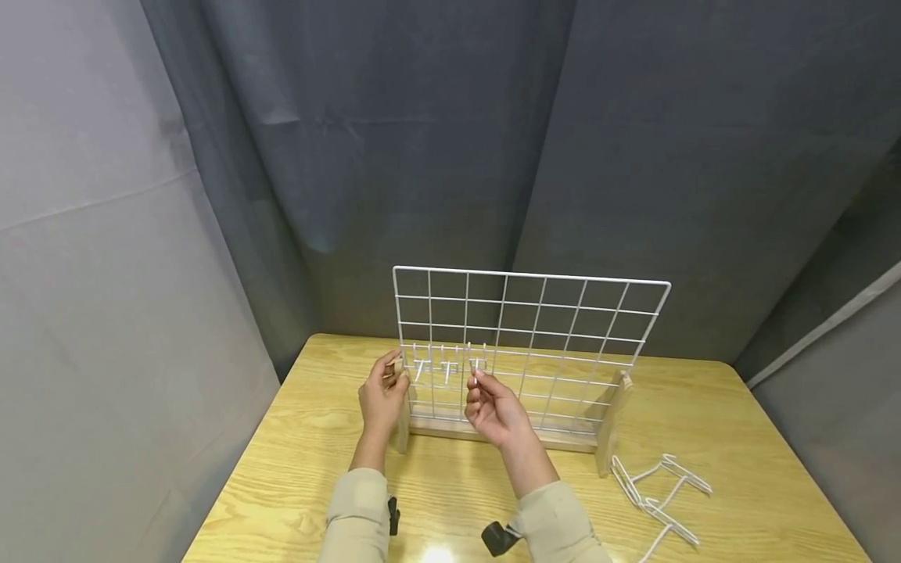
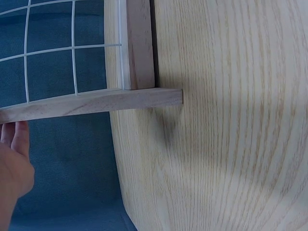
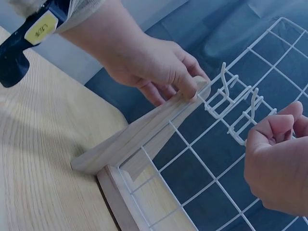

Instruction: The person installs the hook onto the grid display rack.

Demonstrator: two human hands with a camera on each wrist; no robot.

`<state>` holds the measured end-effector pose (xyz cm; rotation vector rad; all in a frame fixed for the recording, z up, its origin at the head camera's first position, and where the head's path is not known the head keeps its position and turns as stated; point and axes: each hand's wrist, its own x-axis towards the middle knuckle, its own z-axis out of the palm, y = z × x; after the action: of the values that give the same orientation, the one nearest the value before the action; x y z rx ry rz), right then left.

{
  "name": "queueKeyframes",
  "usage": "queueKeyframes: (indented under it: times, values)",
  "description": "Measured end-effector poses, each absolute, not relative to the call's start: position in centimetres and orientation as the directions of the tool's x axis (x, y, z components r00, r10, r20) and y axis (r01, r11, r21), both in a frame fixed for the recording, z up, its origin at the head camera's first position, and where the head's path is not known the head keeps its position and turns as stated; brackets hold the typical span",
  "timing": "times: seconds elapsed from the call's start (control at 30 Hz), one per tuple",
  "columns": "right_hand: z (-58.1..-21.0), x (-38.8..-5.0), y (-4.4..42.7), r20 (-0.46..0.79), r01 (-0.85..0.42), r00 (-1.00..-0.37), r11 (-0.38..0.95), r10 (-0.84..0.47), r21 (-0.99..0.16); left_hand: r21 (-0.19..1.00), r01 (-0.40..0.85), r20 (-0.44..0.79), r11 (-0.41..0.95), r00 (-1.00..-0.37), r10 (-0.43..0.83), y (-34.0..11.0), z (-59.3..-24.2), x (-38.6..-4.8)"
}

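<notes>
A white wire grid panel (image 1: 535, 303) stands upright in a wooden stand (image 1: 501, 440). At its left end my left hand (image 1: 381, 396) grips the top of the wooden side post (image 3: 139, 132), thumb on one face and fingers on the other. Two white wire hooks, a left one (image 1: 420, 369) and another beside it (image 1: 448, 371), hang on the grid. My right hand (image 1: 497, 412) pinches a third white wire hook (image 1: 477, 363) by its prong, against the grid just right of these two. In the right wrist view, my right hand (image 3: 279, 161) hides this hook.
Several loose white wire hooks (image 1: 677, 477) lie on the wood-grain table (image 1: 281, 477), right of the stand's right post (image 1: 614, 422). Dark curtains (image 1: 450, 156) hang behind the table, and a pale curtain (image 1: 105, 313) is on the left.
</notes>
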<state>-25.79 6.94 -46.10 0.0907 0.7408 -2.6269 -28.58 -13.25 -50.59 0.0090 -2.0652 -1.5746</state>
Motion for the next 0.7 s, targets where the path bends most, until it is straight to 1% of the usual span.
queueKeyframes:
  times: [0.17,0.47,0.6,0.7]
  values:
    - [-46.3,-25.5,6.8,-0.161,0.414,-0.908,-0.775,-0.386,-0.478,0.905,0.299,0.394,0.304,-0.859,-0.327,-13.3,-50.6,-28.4]
    - [-47.1,-25.9,6.9,-0.227,0.400,-0.916,-0.792,-0.331,-0.461,0.901,0.317,0.407,0.298,-0.856,-0.319,-13.4,-50.8,-28.6]
    - [-47.1,-25.8,6.9,-0.236,0.394,-0.918,-0.803,-0.319,-0.446,0.892,0.330,0.423,0.308,-0.850,-0.313,-13.3,-50.7,-28.7]
    - [-47.2,-25.5,7.1,-0.229,0.384,-0.922,-0.799,-0.311,-0.463,0.887,0.333,0.430,0.320,-0.846,-0.314,-13.3,-50.6,-28.8]
